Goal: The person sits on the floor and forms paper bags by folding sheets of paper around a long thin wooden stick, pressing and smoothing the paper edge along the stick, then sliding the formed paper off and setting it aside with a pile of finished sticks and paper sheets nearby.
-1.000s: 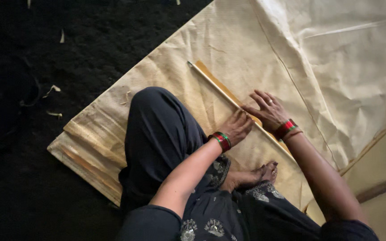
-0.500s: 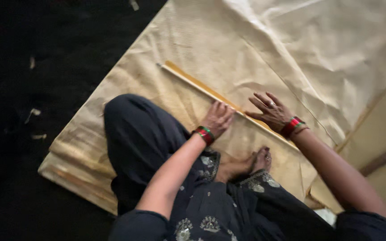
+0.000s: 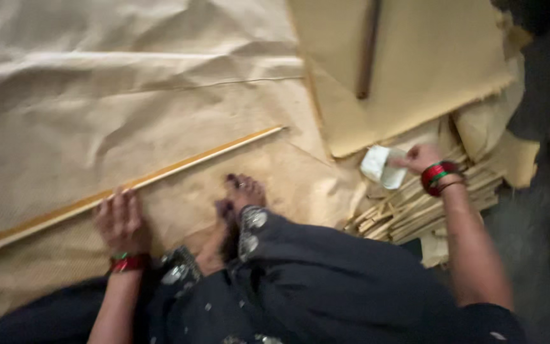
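Observation:
I sit on the floor over large sheets of brown paper [image 3: 128, 114]. A long thin wooden stick [image 3: 160, 175] lies diagonally across the paper. My left hand [image 3: 119, 223] rests flat on the paper with its fingertips on the stick. My right hand [image 3: 418, 159] is stretched out to the right and grips a small white piece of cloth or paper [image 3: 380, 167], over a pile of wooden sticks [image 3: 415, 204]. Both wrists wear red and green bangles. My bare foot [image 3: 240, 194] lies on the paper between the hands.
A stack of stiffer brown sheets [image 3: 415, 70] with a dark rod [image 3: 367, 51] on top lies at the upper right. Torn brown scraps [image 3: 510, 153] sit beside the stick pile. Dark floor [image 3: 542, 255] runs along the right.
The view has swung to the right. My right hand left the stick and reached right to take hold of the white piece by the stick pile. My left hand stays on the stick.

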